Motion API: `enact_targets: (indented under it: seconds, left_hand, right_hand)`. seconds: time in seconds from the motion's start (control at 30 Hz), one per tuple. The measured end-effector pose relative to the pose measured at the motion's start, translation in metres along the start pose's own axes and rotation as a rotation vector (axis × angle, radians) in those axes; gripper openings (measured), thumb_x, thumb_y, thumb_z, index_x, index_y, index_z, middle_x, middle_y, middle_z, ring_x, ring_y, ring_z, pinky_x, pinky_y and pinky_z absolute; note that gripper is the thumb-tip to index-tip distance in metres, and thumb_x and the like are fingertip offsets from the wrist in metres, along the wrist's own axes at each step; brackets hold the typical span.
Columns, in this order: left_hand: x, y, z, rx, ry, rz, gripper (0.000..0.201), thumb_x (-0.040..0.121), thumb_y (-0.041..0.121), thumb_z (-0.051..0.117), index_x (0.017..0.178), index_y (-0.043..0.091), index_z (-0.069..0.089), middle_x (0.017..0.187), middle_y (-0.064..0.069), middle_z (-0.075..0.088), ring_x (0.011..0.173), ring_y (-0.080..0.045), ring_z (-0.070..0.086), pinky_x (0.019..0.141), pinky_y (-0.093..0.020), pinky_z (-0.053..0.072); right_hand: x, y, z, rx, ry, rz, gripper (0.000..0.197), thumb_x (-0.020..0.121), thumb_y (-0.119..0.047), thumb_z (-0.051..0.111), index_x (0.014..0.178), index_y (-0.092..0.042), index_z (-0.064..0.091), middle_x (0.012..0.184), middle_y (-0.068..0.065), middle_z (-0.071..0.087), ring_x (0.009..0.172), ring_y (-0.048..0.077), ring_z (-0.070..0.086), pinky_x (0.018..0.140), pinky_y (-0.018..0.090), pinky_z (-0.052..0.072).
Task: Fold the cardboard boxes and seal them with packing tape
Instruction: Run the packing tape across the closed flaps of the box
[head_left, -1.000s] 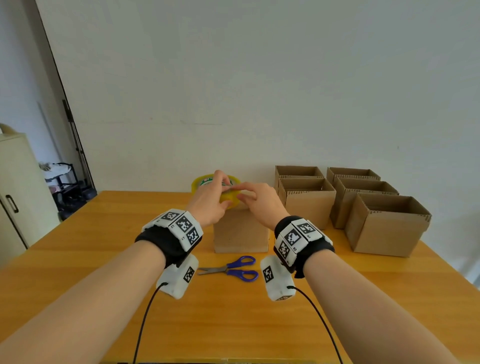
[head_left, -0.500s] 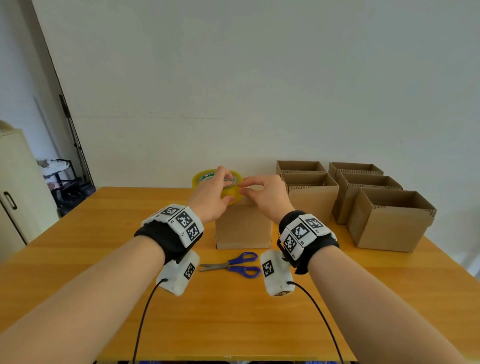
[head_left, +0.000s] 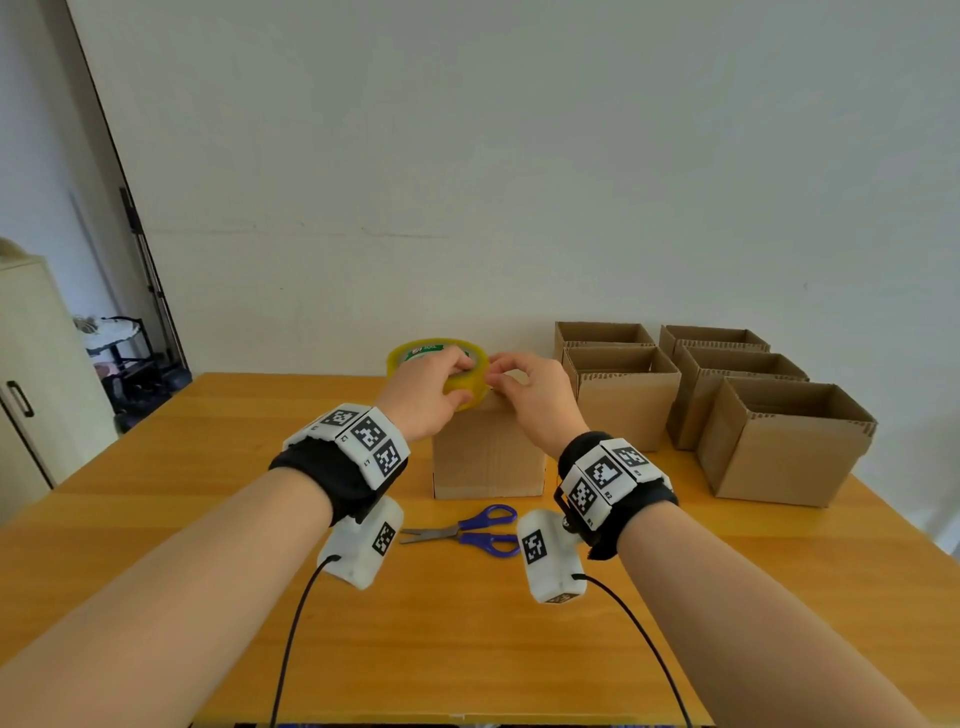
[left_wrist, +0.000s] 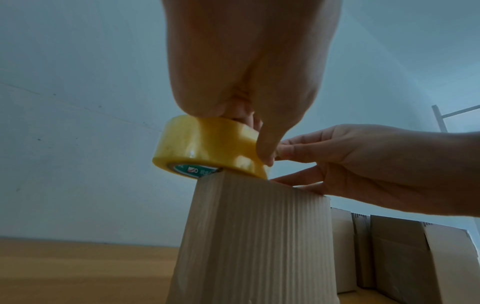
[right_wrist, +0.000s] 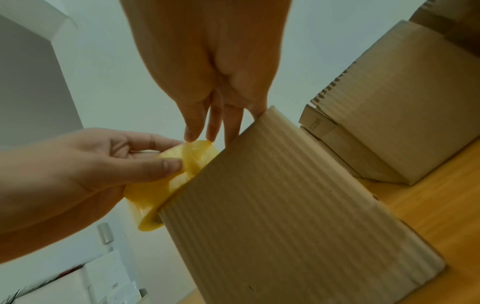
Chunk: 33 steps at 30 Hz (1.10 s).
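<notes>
Left hand (head_left: 431, 395) still grips the yellow packing-tape roll (left_wrist: 207, 150) atop the closed brown cardboard box (head_left: 488, 452); right hand (head_left: 524, 395) now pinches its free end, judged ready to pull.

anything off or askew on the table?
Nothing stands out. The left hand holds the yellow tape roll on the closed box, the right hand picks at the roll's edge, the scissors lie flat, and the five open boxes stand upright.

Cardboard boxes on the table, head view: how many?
6. One closed box under the hands; five open boxes to its right: two at the back, two middle, one nearest. More may be hidden.
</notes>
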<state>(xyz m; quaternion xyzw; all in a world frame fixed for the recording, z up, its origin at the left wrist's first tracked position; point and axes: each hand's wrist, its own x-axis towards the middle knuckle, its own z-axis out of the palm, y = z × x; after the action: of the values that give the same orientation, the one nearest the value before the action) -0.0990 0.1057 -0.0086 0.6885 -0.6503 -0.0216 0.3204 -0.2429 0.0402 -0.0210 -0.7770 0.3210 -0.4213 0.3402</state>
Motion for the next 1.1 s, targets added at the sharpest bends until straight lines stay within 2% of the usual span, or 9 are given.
enact_targets:
  seconds: [0.07,0.13,0.27,0.4,0.53,0.63,0.77,0.97,1.1]
  left_hand:
    - [0.001,-0.001,-0.002,-0.001,-0.014,-0.001,0.044,0.088,0.017,0.064,0.129,0.015,0.052,0.134,-0.001,0.055,0.124,-0.016,0.050,0.105,-0.033,0.041]
    - [0.003,-0.002,-0.004,-0.023,-0.013,-0.008,0.044,0.087,0.017,0.064,0.129,0.014,0.053,0.134,-0.002,0.055,0.124,-0.016,0.051,0.106,-0.033,0.040]
    - [0.005,-0.002,-0.005,0.025,-0.034,0.001,0.045,0.088,0.018,0.063,0.131,0.015,0.052,0.135,-0.002,0.054,0.124,-0.016,0.051,0.106,-0.032,0.039]
    - [0.004,-0.003,-0.010,0.077,-0.071,0.023,0.052,0.088,0.022,0.064,0.137,0.018,0.047,0.142,0.000,0.048,0.130,-0.017,0.044,0.110,-0.031,0.033]
    - [-0.002,-0.021,-0.021,0.246,-0.183,0.089,0.086,0.074,0.012,0.072,0.146,0.034,0.029,0.150,0.003,0.036,0.138,-0.020,0.031,0.114,-0.046,0.024]
    - [-0.008,-0.044,-0.026,0.221,-0.137,-0.003,0.107,0.068,-0.006,0.065,0.149,0.039,0.009,0.154,0.000,0.027,0.142,-0.023,0.023,0.115,-0.051,0.022]
    - [-0.017,-0.053,-0.021,0.026,-0.096,-0.177,0.097,0.080,0.008,0.071,0.152,0.022,0.007,0.156,-0.006,0.022,0.142,-0.025,0.023,0.115,-0.039,0.024]
    - [-0.008,-0.054,-0.007,-0.241,-0.038,-0.308,0.093,0.083,0.015,0.070,0.152,0.016,0.006,0.150,-0.011,0.033,0.132,-0.030,0.041,0.106,-0.044,0.039]
    - [-0.004,-0.053,-0.004,-0.296,-0.026,-0.251,0.060,0.088,0.013,0.063,0.142,0.012,0.035,0.137,-0.010,0.050,0.123,-0.028,0.050,0.097,-0.036,0.044]
  right_hand:
    - [0.001,0.001,-0.005,-0.001,-0.045,-0.010,0.012,0.094,-0.012,0.055,0.094,-0.009,0.067,0.121,0.002,0.062,0.106,0.011,0.052,0.086,0.021,0.034]
    - [0.001,0.002,-0.011,-0.004,-0.091,-0.018,0.012,0.094,-0.013,0.056,0.095,-0.007,0.067,0.120,0.002,0.062,0.106,0.010,0.052,0.086,0.020,0.033]
    - [0.001,0.006,-0.017,-0.001,-0.129,0.016,0.009,0.093,-0.017,0.058,0.094,-0.015,0.066,0.108,0.005,0.067,0.102,0.017,0.058,0.087,0.024,0.042]
    - [0.004,0.003,-0.018,0.001,-0.102,0.042,0.008,0.088,-0.017,0.066,0.094,-0.013,0.067,0.094,0.002,0.067,0.090,0.013,0.060,0.084,0.027,0.048]
    - [0.006,0.003,-0.018,-0.006,-0.102,0.054,0.014,0.083,-0.015,0.071,0.096,-0.011,0.066,0.094,0.006,0.068,0.092,0.019,0.063,0.084,0.032,0.052]
    - [0.008,0.004,-0.017,0.002,-0.074,0.073,0.019,0.083,-0.019,0.072,0.098,-0.010,0.065,0.096,0.009,0.068,0.091,0.021,0.063,0.082,0.032,0.052]
    - [0.009,0.006,-0.019,-0.013,-0.051,0.089,0.023,0.082,-0.024,0.073,0.098,-0.011,0.063,0.095,0.007,0.066,0.087,0.016,0.060,0.077,0.027,0.050]
    - [0.011,0.003,-0.018,-0.031,-0.043,0.119,0.029,0.080,-0.028,0.075,0.098,-0.011,0.061,0.089,0.002,0.062,0.083,0.013,0.057,0.072,0.024,0.048]
    - [0.013,0.003,-0.017,-0.032,-0.026,0.133,0.032,0.080,-0.029,0.075,0.100,-0.009,0.060,0.089,0.001,0.061,0.082,0.011,0.057,0.070,0.021,0.048]
